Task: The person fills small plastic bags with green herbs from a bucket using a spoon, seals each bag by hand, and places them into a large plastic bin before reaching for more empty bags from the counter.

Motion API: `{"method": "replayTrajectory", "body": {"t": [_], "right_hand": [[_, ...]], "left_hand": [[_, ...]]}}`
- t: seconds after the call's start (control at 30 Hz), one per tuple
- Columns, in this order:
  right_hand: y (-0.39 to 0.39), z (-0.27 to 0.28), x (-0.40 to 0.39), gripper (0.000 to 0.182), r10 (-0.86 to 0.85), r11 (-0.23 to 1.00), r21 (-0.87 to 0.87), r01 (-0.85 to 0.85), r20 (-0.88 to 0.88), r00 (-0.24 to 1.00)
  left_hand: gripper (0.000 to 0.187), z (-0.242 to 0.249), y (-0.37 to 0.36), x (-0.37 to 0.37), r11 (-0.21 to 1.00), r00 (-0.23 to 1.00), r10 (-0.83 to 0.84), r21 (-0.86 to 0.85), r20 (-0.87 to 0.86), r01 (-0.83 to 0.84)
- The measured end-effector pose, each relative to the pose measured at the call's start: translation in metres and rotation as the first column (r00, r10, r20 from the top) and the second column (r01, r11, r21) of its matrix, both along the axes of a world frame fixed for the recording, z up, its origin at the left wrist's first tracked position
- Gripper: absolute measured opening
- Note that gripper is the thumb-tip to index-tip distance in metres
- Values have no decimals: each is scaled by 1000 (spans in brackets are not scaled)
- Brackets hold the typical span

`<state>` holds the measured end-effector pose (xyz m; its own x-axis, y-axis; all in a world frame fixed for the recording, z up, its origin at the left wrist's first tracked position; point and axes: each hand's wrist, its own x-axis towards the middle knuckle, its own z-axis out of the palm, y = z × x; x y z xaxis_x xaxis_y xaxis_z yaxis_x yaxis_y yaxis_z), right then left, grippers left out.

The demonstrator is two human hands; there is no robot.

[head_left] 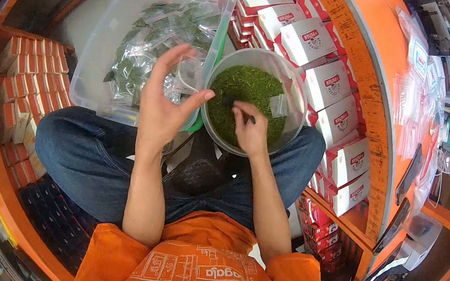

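Observation:
My left hand (162,104) is raised beside the bucket, its thumb and forefinger curved wide around the mouth of a small clear plastic bag (189,73), which seems held open between them. My right hand (251,130) reaches into a round translucent bucket (298,96) of loose green shredded herb (250,78). In its fingers is a small black scoop (231,100), dipped at the herb's surface; most of its handle is hidden. Another small clear bag (279,106) lies on the herb by the bucket's right wall.
Left of the bucket, a large clear bin (95,66) holds many small filled bags (158,41). Stacked white-and-red boxes (332,83) line the right, under an orange counter edge (375,98). Orange-and-white boxes (34,81) fill a shelf at left. My crossed legs (82,144) flank the bucket.

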<state>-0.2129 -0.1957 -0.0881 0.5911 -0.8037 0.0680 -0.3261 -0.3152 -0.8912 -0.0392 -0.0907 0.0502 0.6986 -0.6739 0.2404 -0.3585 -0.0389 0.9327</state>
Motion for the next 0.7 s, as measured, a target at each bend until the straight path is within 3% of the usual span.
{"method": "replayTrajectory", "body": {"t": [0.1, 0.13, 0.17, 0.23, 0.3, 0.4, 0.47, 0.53, 0.6, 0.63, 0.7], "right_hand": [[-9, -8, 18, 19, 102, 995, 10, -103, 94, 990], [-7, -9, 20, 18, 209, 974, 90, -209, 9, 978], [-6, -8, 17, 18, 209, 974, 85, -209, 9, 978], [7, 16, 7, 18, 344, 917, 243, -318, -72, 936], [10, 27, -14, 17, 364, 913, 243, -326, -131, 922], [2, 25, -44, 24, 44, 830, 556, -44, 14, 999], [-6, 31, -55, 27, -169, 723, 688, 60, 92, 981], [-10, 47, -66, 28, -221, 717, 693, 78, 120, 968], [-14, 61, -83, 27, -285, 723, 685, 93, 173, 943], [-14, 68, -90, 27, -280, 732, 676, 89, 179, 943], [-12, 87, -98, 26, -261, 922, 336, 192, 173, 950]], "left_hand": [[78, -2, -2, 0, 999, 998, -44, -29, -37, 43], [78, -1, -2, -1, 999, 998, -45, -32, -38, 44], [78, 0, -2, -2, 998, 997, -57, -34, -54, 55], [78, 0, -1, -1, 998, 996, -57, -34, -72, 55], [76, 0, 0, -2, 998, 997, -61, -6, -56, 61], [71, -5, -5, -8, 995, 994, -95, -18, -49, 94], [70, -14, -9, -13, 989, 987, -147, -38, -72, 144], [68, -23, -11, -19, 979, 976, -196, -65, -90, 191], [71, -32, -13, -26, 962, 965, -262, 79, -20, 262], [71, -38, -16, -31, 964, 966, -259, 66, -13, 259], [70, -45, -21, -39, 943, 955, -291, 186, 54, 277]]}}
